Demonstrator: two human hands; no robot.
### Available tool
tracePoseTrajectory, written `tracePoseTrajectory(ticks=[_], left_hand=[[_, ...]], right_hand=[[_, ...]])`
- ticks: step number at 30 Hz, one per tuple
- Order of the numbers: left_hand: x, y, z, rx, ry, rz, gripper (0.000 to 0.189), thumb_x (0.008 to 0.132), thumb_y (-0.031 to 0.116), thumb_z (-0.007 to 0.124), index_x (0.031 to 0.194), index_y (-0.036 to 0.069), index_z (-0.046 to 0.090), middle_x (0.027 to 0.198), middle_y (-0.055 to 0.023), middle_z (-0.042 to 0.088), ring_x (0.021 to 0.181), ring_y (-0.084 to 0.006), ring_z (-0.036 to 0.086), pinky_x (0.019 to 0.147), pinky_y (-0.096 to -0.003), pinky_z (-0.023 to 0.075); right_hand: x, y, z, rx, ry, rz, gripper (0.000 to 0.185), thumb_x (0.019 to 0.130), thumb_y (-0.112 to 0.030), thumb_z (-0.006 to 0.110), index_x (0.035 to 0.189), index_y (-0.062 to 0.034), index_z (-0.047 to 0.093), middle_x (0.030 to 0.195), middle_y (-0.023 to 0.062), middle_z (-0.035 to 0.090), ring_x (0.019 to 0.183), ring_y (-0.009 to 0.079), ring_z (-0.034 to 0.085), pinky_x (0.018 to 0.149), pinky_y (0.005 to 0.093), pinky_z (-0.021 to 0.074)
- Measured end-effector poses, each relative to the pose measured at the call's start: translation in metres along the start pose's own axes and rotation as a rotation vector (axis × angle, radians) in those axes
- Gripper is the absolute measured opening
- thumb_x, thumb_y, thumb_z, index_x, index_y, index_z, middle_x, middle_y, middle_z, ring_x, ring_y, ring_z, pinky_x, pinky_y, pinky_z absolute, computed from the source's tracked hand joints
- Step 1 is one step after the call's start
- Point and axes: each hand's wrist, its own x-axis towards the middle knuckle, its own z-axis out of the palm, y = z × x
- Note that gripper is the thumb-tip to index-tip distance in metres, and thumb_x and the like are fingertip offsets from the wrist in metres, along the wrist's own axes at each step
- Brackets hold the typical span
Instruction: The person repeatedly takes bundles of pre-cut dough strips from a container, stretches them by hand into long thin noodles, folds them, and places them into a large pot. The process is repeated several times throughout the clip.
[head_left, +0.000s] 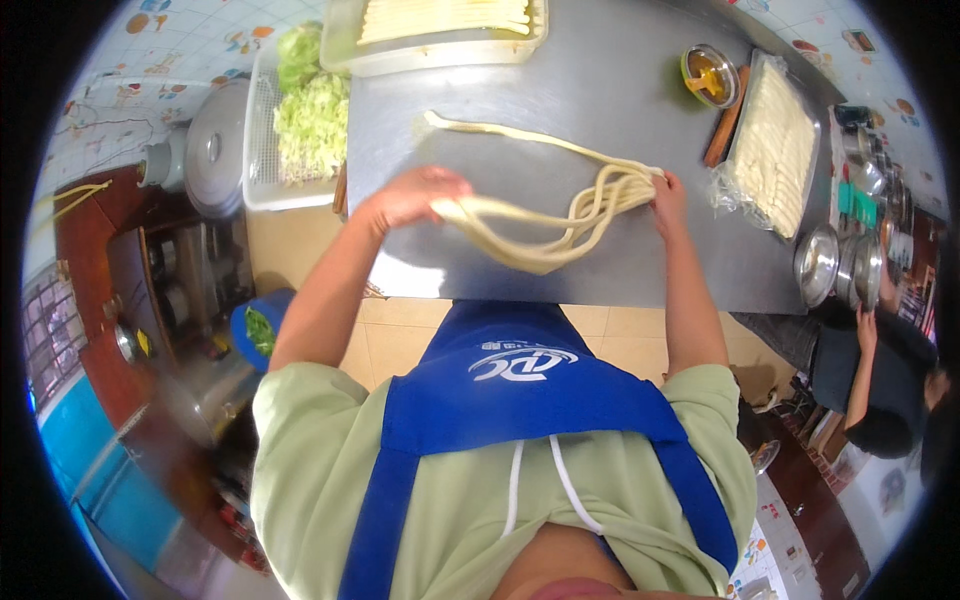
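Several looped strands of noodle dough (551, 259) hang stretched between my two hands above a grey metal worktop (600, 112). My left hand (424, 196) grips the loops at one end, its fingers partly hidden and a little blurred. At the other end my right hand (667, 201) pinches the gathered strands. One loose strand runs from my right hand back across the worktop, and its tip lies beyond my left hand. The middle of the loops sags toward the worktop's near edge.
At the far side stands a plastic tub (442, 60) of dough strips. A white basket (259, 180) of shredded greens is on the left. On the right are a metal bowl (724, 67), a wooden stick (727, 127), a plastic-covered dough tray (776, 150), metal bowls (816, 266) and another person's hand (866, 330).
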Motion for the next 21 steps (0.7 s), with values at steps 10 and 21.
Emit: tracePoseTrajectory(ticks=[10,21], left_hand=[[0.134,-0.074,-0.1,0.626,1.14,0.233,0.04,0.076,0.036,0.062,0.085,-0.002,0.058,0.081,-0.0187,0.061,0.08,-0.0317,0.058,0.074,-0.0383,0.0453],[0.104,-0.044,-0.065,0.38,0.928,0.334,0.028,0.08,0.027,0.054,0.093,0.002,0.054,0.089,-0.0085,0.058,0.075,-0.0202,0.055,0.069,-0.0329,0.0456]], right_hand=[[-0.015,0.01,-0.006,-0.111,-0.029,-0.167,0.026,0.082,-0.02,0.052,0.102,-0.0032,0.057,0.087,0.0069,0.059,0.084,0.0153,0.054,0.073,0.0288,0.0434],[-0.023,-0.008,0.01,-0.759,0.118,-0.493,0.032,0.086,-0.031,0.048,0.085,-0.0001,0.057,0.082,0.0185,0.058,0.076,0.0335,0.056,0.068,0.0376,0.0428]])
